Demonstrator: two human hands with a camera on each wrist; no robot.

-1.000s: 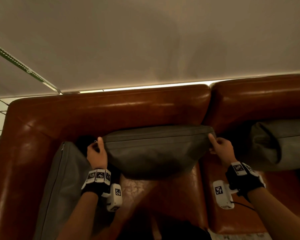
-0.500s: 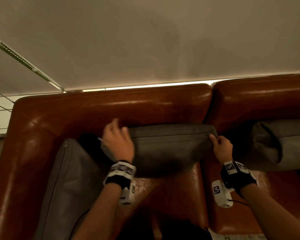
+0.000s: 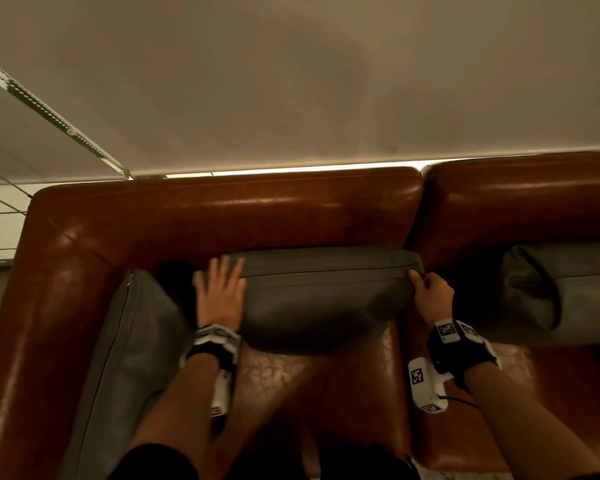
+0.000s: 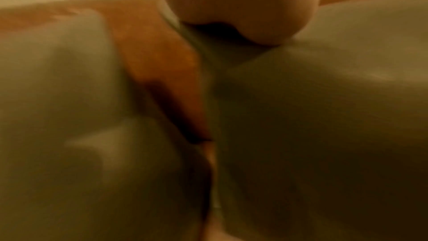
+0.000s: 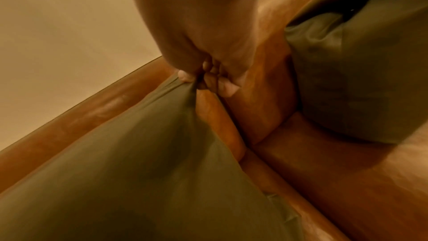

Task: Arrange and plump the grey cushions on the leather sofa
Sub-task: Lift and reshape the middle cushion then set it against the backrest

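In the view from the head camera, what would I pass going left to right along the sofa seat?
Sofa armrest → left grey cushion → left hand → middle grey cushion → right hand → right grey cushion.

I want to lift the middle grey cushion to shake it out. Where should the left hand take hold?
Probably the top left corner of the middle cushion, coming from its left side. The right hand already pinches the top right corner, so this mirrors it. The left hand lies flat and open against that left end; the corner seam there gives fabric to pinch.
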